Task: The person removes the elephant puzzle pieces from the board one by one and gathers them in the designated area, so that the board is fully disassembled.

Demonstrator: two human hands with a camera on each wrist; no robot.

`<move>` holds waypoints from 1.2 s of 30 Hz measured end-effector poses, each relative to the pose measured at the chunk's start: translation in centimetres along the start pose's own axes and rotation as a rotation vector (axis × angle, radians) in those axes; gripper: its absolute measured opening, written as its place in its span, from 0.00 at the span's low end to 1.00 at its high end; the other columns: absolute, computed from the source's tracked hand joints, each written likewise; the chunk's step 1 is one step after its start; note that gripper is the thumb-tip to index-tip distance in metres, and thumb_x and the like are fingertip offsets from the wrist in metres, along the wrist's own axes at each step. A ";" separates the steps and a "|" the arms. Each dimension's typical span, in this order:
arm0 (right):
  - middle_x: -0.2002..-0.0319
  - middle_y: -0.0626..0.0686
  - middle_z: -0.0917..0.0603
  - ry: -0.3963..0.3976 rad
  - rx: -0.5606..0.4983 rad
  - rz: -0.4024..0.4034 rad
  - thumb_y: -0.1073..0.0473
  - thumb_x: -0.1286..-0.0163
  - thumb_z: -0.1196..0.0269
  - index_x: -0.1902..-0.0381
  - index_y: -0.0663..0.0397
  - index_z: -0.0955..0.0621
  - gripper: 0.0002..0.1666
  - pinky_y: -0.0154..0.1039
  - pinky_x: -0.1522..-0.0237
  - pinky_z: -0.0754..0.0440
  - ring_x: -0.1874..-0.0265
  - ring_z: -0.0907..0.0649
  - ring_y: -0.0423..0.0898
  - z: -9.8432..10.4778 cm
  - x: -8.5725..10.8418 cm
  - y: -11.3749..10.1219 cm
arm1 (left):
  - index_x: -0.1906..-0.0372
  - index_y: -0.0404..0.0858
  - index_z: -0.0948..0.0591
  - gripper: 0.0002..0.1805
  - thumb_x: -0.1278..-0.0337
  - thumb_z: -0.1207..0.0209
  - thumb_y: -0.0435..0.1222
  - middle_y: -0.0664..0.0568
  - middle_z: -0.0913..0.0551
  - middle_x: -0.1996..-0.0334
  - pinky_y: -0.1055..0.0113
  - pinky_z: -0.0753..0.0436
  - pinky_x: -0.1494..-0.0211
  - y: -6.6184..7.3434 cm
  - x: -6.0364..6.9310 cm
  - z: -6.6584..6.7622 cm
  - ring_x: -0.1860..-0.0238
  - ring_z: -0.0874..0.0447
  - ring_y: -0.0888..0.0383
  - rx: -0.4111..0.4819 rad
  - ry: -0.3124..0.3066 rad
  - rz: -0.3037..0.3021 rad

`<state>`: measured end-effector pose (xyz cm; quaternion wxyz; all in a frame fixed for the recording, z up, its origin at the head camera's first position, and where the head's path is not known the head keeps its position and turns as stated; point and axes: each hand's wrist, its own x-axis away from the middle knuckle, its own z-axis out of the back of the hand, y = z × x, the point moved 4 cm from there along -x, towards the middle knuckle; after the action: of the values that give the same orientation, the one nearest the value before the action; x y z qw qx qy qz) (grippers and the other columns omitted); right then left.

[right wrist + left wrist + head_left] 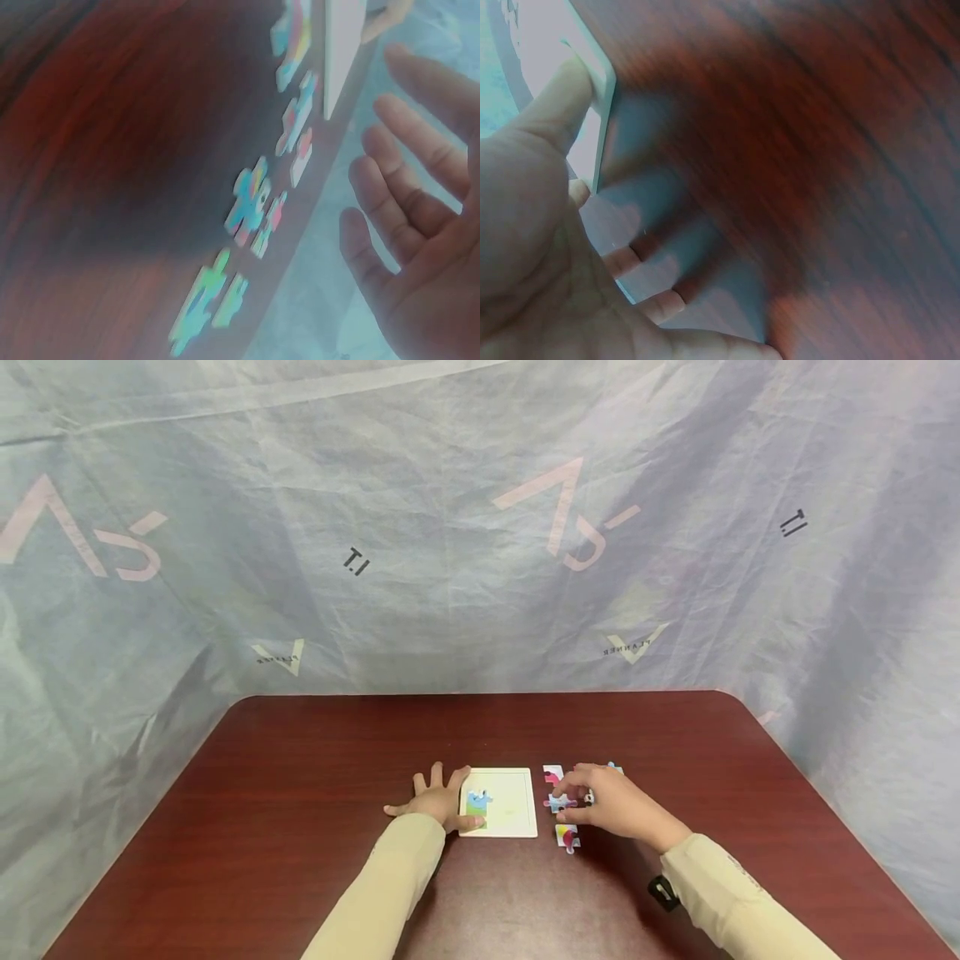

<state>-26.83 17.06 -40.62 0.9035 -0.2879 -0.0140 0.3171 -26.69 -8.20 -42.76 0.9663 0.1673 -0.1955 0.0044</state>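
Note:
A white square puzzle tray (513, 789) lies on the table, with a blue and green joined part of a jigsaw puzzle (476, 808) in its left side. My left hand (435, 802) is spread at the tray's left edge; its thumb (568, 86) rests on the tray and the other fingers reach onto the table. Over the loose pieces to the tray's right hovers my right hand (615, 802), fingers loosely bent and holding nothing. Below it in the right wrist view lie a jigsaw piece with an eye (251, 204) and a green piece (199, 307).
Nearest the front is a yellow and red jigsaw piece (567, 837); a pink and white piece (552, 771) lies farther back. Several loose pieces are partly covered by my right hand in the head view. A printed grey cloth (450, 527) hangs behind the dark red table (315, 860).

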 end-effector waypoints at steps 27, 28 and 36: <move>0.64 0.53 0.19 0.116 -0.205 -0.230 0.59 0.37 0.26 0.55 0.58 0.12 0.14 0.38 0.69 0.25 0.71 0.25 0.43 -3.6 -4.5 -3.1 | 0.21 0.54 0.39 0.47 0.43 0.29 0.53 0.43 0.51 0.21 0.16 0.44 0.41 0.2 0.2 0.1 0.24 0.52 0.36 0.012 0.014 0.022; 0.64 0.52 0.19 0.117 -0.209 -0.232 0.59 0.37 0.26 0.55 0.58 0.12 0.14 0.38 0.70 0.25 0.71 0.25 0.43 -3.8 -4.7 -3.3 | 0.21 0.54 0.39 0.47 0.43 0.29 0.53 0.43 0.50 0.21 0.16 0.44 0.41 0.2 0.1 0.1 0.24 0.52 0.36 0.013 0.015 0.023; 0.65 0.50 0.17 0.091 -0.179 -0.280 0.58 0.38 0.25 0.57 0.56 0.11 0.13 0.39 0.69 0.21 0.70 0.21 0.43 -4.5 -5.7 -4.0 | 0.21 0.54 0.40 0.48 0.42 0.30 0.54 0.43 0.51 0.21 0.16 0.44 0.40 0.2 -0.1 0.1 0.24 0.52 0.36 -0.009 0.007 0.034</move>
<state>-28.17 8.90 -41.38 0.9094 -0.3763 -0.0410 0.1724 -26.80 -8.00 -42.65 0.9676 0.1594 -0.1950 0.0204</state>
